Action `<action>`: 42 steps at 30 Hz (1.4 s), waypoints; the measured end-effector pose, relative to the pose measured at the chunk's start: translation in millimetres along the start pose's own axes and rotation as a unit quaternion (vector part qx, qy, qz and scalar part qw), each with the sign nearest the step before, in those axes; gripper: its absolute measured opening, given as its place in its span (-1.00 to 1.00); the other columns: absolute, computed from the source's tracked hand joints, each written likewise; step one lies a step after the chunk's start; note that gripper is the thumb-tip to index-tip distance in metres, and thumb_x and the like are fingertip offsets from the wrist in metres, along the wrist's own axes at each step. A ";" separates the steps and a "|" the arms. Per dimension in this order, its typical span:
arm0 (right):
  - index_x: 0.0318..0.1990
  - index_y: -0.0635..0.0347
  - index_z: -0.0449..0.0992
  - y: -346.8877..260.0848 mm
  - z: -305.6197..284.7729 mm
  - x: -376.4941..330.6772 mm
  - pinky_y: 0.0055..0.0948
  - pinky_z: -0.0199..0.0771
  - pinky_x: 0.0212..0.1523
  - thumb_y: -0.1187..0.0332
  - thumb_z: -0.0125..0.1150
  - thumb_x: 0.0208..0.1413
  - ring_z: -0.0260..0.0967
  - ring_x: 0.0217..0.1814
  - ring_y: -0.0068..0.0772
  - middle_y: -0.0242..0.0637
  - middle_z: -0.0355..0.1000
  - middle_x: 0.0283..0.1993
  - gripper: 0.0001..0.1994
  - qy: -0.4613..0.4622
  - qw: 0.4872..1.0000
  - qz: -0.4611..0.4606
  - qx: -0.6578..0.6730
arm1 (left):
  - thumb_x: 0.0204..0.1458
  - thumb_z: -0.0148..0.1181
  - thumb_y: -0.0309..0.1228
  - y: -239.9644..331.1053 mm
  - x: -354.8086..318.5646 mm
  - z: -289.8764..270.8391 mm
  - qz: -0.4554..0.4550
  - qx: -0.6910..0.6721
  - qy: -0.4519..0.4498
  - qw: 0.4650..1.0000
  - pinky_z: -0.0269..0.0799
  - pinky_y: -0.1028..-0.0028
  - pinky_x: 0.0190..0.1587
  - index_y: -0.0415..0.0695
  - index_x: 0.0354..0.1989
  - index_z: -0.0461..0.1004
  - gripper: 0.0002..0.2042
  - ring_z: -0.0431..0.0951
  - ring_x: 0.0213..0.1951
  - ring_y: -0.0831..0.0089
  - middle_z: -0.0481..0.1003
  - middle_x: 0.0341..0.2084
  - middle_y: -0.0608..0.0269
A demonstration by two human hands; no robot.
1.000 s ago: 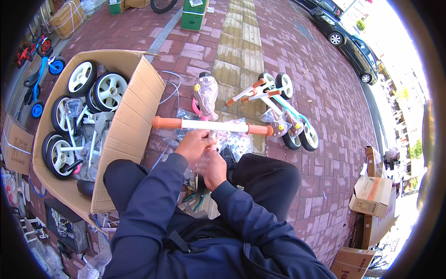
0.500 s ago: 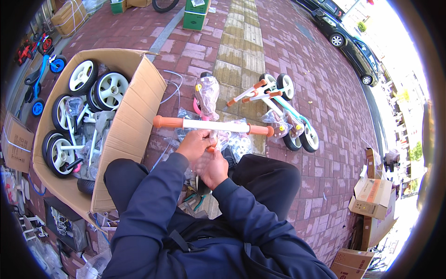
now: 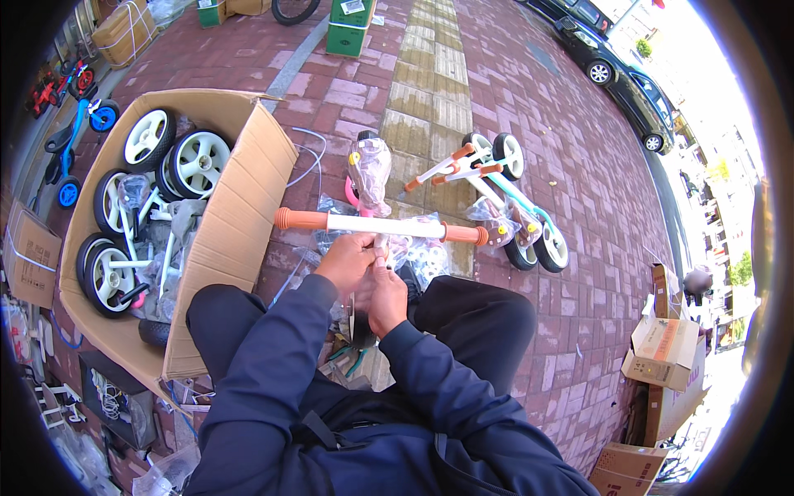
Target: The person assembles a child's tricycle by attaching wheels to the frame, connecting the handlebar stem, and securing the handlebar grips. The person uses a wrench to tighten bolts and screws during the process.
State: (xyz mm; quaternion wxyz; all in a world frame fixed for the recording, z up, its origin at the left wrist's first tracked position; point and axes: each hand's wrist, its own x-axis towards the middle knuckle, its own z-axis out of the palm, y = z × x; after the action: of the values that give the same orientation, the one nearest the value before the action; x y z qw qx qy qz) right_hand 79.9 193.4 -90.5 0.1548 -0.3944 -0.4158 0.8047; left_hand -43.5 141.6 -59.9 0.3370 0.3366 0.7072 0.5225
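Head view: a white handlebar (image 3: pixel 385 226) held crosswise by its stem (image 3: pixel 380 242), to the right of the open cardboard box (image 3: pixel 236 207).

The left hand (image 3: pixel 347 260) has its fingers closed around the stem, just under the bar; the right hand (image 3: pixel 385 299) is curled in below it, thumb up, though whether it grips anything is hidden. The bar's left end comes near the box; whether they touch cannot be told. Farther right of the box stands a turquoise-and-white wheeled frame (image 3: pixel 514 194). The handlebar looks stiff and fairly light, its bare tube probably smooth and a bit slippery; the ribbed orange grips (image 3: pixel 302 219) should give better purchase, while the stem suits steadying it against twisting.
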 end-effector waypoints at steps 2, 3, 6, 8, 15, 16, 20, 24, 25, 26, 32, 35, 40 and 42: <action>-0.24 0.21 0.40 -0.3 0.4 -1.5 -0.45 0.43 -0.60 -0.11 -0.08 0.39 0.37 -0.63 -0.46 -0.26 0.43 -0.53 -0.51 -0.011 0.994 0.041 0.097 | 0.16 0.23 -0.33 -0.6 0.0 0.7 -0.004 -0.016 -0.003 1.000 0.48 0.38 -0.15 -0.24 -0.13 0.62 -0.76 0.61 -0.29 0.41 0.65 -0.32 0.14; -0.24 0.21 0.39 -0.8 0.4 -2.0 -0.46 0.43 -0.60 -0.10 -0.07 0.39 0.36 -0.63 -0.47 -0.27 0.42 -0.53 -0.52 -0.024 0.987 0.058 0.147 | 0.16 0.22 -0.33 -1.1 0.3 0.9 -0.004 -0.022 -0.002 1.000 0.48 0.38 -0.14 -0.24 -0.13 0.62 -0.76 0.61 -0.29 0.41 0.65 -0.32 0.14; -0.23 0.22 0.40 -2.8 0.1 -2.5 -0.45 0.44 -0.59 -0.08 -0.10 0.41 0.37 -0.61 -0.46 -0.27 0.42 -0.53 -0.53 -0.019 0.970 0.146 0.194 | 0.17 0.22 -0.33 -2.3 1.0 1.5 -0.002 -0.020 -0.001 1.000 0.48 0.38 -0.14 -0.25 -0.13 0.61 -0.76 0.62 -0.28 0.40 0.65 -0.32 0.14; -0.21 0.23 0.41 -3.5 1.1 -2.4 -0.42 0.43 -0.57 -0.07 -0.15 0.42 0.38 -0.60 -0.43 -0.27 0.43 -0.53 -0.52 -0.010 0.994 0.078 0.079 | 0.17 0.22 -0.33 -2.3 0.5 1.3 0.000 -0.016 -0.001 1.000 0.48 0.38 -0.13 -0.25 -0.13 0.61 -0.76 0.62 -0.27 0.40 0.65 -0.32 0.13; -0.20 0.26 0.40 -4.6 3.3 -3.4 -0.45 0.44 -0.58 -0.04 -0.16 0.43 0.36 -0.64 -0.44 -0.24 0.42 -0.53 -0.53 -0.038 0.962 0.133 0.236 | 0.15 0.23 -0.34 2.1 -0.4 0.9 -0.013 -0.022 -0.003 1.000 0.48 0.37 -0.11 -0.25 -0.11 0.61 -0.75 0.62 -0.25 0.39 0.65 -0.31 0.11; -0.20 0.26 0.40 -5.0 3.3 -3.4 -0.44 0.45 -0.57 -0.04 -0.18 0.43 0.36 -0.63 -0.44 -0.24 0.43 -0.53 -0.52 -0.037 0.978 0.110 0.171 | 0.14 0.23 -0.34 2.4 -0.5 0.6 0.002 -0.029 0.000 1.000 0.48 0.36 -0.12 -0.24 -0.12 0.61 -0.75 0.62 -0.25 0.38 0.65 -0.32 0.11; -0.19 0.28 0.40 -6.0 3.6 -2.8 -0.43 0.46 -0.56 -0.05 -0.25 0.44 0.39 -0.60 -0.42 -0.22 0.45 -0.52 -0.49 0.014 0.996 0.055 0.070 | 0.15 0.23 -0.32 2.7 -0.4 0.6 -0.008 0.005 0.000 1.000 0.48 0.35 -0.11 -0.24 -0.12 0.61 -0.75 0.63 -0.24 0.33 0.65 -0.31 0.10; -0.20 0.27 0.40 -5.7 1.7 -1.9 -0.43 0.45 -0.57 -0.05 -0.27 0.45 0.38 -0.62 -0.40 -0.20 0.46 -0.51 -0.49 -0.009 0.981 0.112 0.158 | 0.15 0.23 -0.31 2.5 -0.4 0.3 0.005 -0.025 -0.001 1.000 0.47 0.34 -0.11 -0.23 -0.13 0.62 -0.75 0.63 -0.24 0.33 0.65 -0.30 0.10; -0.20 0.26 0.40 -5.3 0.6 -2.1 -0.42 0.45 -0.57 -0.05 -0.28 0.45 0.38 -0.62 -0.40 -0.20 0.46 -0.51 -0.49 0.019 0.978 0.139 0.157 | 0.15 0.23 -0.31 2.7 -0.8 0.2 0.014 -0.032 -0.002 0.999 0.47 0.35 -0.11 -0.23 -0.13 0.62 -0.75 0.63 -0.24 0.33 0.65 -0.30 0.11; -0.20 0.26 0.40 -4.6 0.8 -1.3 -0.41 0.44 -0.57 -0.05 -0.29 0.45 0.38 -0.62 -0.39 -0.20 0.46 -0.51 -0.49 -0.004 0.990 0.101 0.097 | 0.15 0.23 -0.32 3.1 -0.9 0.2 0.011 -0.016 -0.001 1.000 0.47 0.35 -0.11 -0.23 -0.13 0.62 -0.75 0.63 -0.24 0.34 0.65 -0.30 0.11; -0.22 0.24 0.38 -1.4 -3.1 1.5 -0.39 0.42 -0.57 -0.04 -0.31 0.45 0.37 -0.62 -0.39 -0.20 0.46 -0.52 -0.50 -0.026 0.987 0.079 0.141 | 0.14 0.23 -0.34 3.7 -1.6 1.7 -0.016 -0.032 0.004 0.999 0.47 0.37 -0.12 -0.23 -0.13 0.62 -0.77 0.63 -0.24 0.36 0.65 -0.29 0.11; -0.24 0.22 0.38 -0.8 -4.8 3.1 -0.38 0.41 -0.58 -0.02 -0.32 0.46 0.35 -0.63 -0.39 -0.22 0.44 -0.52 -0.51 -0.029 0.987 0.103 0.119 | 0.15 0.24 -0.35 2.3 -0.3 1.6 0.000 -0.026 0.003 1.000 0.48 0.37 -0.12 -0.23 -0.13 0.62 -0.77 0.63 -0.24 0.37 0.65 -0.29 0.12; -0.28 0.20 0.38 2.0 -4.8 4.2 -0.40 0.42 -0.59 -0.01 -0.37 0.45 0.32 -0.63 -0.40 -0.28 0.38 -0.55 -0.50 -0.024 0.984 0.079 0.155 | 0.15 0.22 -0.36 1.0 -1.0 3.8 -0.008 -0.039 0.003 0.999 0.49 0.37 -0.11 -0.24 -0.13 0.62 -0.77 0.63 -0.24 0.38 0.65 -0.30 0.12; -0.30 0.19 0.38 2.7 -4.9 4.0 -0.40 0.42 -0.59 -0.01 -0.37 0.45 0.32 -0.63 -0.41 -0.29 0.36 -0.55 -0.49 0.001 0.980 0.116 0.163 | 0.16 0.22 -0.37 1.2 -1.5 3.9 -0.008 -0.033 0.008 0.999 0.49 0.37 -0.11 -0.25 -0.13 0.62 -0.77 0.63 -0.24 0.38 0.65 -0.30 0.11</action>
State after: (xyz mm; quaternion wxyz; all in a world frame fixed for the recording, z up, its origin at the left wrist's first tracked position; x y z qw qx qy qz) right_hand 81.3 196.8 -96.3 0.1237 -0.4102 -0.2302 0.8738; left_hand -39.3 142.7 -59.4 0.3464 0.3156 0.6951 0.5452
